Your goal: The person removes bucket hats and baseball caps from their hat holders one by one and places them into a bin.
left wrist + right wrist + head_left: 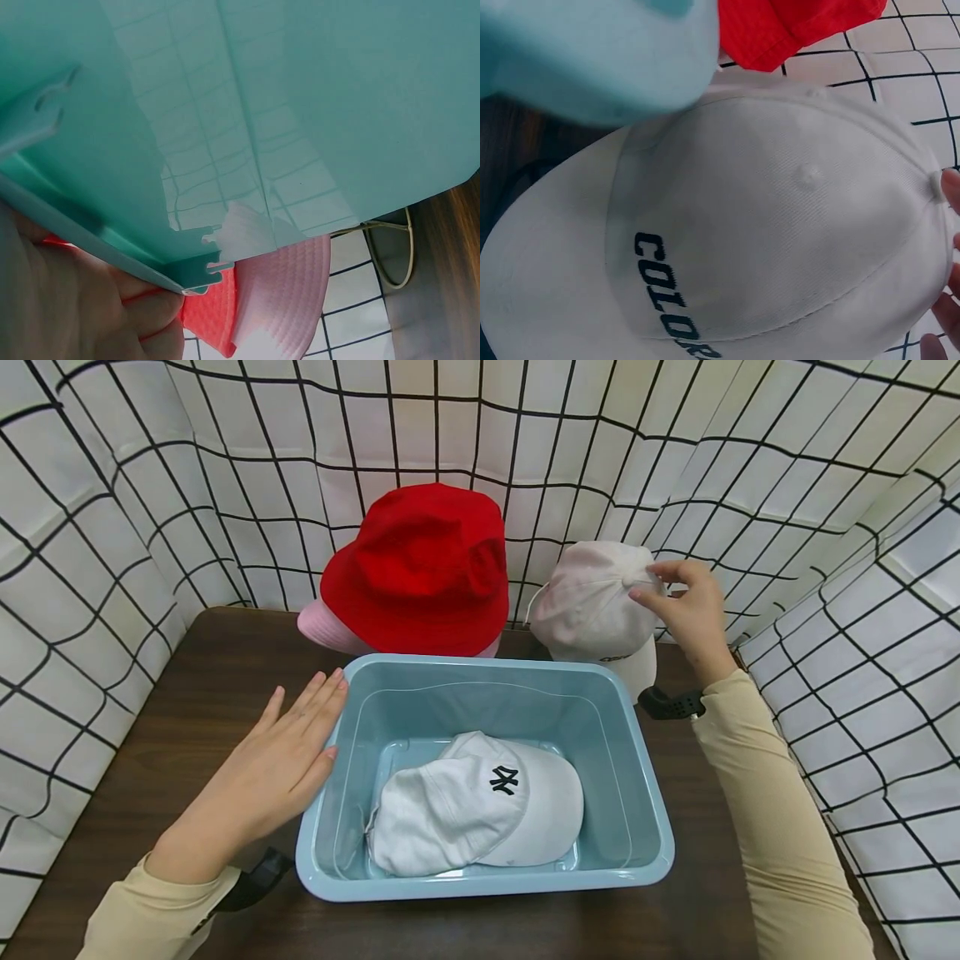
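A light blue plastic basin (480,887) holds a white baseball cap (480,802) with a black NY emblem, lying on its side. Over the basin's left rim rests my left hand (277,768), its fingers straight and together. Behind the basin's right corner sits a second white baseball cap (600,602), its brim downward. Dark letters beginning "COLOR" show on this cap (765,210) in the right wrist view. My right hand (690,606) pinches the top of its crown near the button, thumb and forefinger bent.
A red bucket hat (435,568) stands behind the basin, over a pink hat (333,628). Black wire grid panels (480,435) backed with white enclose the dark wooden table (202,693) at the back and both sides.
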The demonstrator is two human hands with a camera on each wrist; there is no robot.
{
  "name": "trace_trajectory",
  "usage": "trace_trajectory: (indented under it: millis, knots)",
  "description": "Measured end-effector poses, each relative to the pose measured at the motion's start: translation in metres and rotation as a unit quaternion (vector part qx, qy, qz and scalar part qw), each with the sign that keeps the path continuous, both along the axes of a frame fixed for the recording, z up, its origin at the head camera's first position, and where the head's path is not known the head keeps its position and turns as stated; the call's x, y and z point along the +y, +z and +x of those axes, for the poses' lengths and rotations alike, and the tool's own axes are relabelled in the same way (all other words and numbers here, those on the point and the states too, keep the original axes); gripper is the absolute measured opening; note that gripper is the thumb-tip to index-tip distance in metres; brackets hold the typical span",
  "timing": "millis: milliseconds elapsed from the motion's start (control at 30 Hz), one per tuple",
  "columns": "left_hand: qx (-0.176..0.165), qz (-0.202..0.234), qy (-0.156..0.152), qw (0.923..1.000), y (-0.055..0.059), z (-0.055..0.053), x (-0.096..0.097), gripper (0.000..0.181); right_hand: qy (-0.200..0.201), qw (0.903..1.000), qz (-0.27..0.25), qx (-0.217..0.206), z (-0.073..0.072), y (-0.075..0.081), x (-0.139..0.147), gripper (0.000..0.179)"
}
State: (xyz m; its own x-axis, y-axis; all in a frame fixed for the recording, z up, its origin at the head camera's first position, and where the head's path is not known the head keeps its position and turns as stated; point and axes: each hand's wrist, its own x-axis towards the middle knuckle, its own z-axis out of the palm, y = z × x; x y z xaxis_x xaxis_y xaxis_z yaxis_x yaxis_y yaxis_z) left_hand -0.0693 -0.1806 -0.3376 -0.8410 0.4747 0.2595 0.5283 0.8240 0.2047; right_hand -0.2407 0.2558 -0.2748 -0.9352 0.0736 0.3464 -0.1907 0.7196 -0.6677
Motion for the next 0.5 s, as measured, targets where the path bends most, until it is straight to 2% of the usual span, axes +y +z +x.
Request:
trace_trajectory:
  millis: [200,500]
  knots:
    - [0.003,0.001,-0.003,1.0,-0.0003,0.0004,-0.0007,0.068,0.023,0.9995,-0.014,0.018,-0.0052,-0.0055,0.0,0.049]
    - [0.002,0.003,-0.004,1.0,-0.0009,0.0003,-0.0009,0.067,0.017,0.9997,-0.014,0.013,-0.0103,-0.0095,-0.0009,0.056]
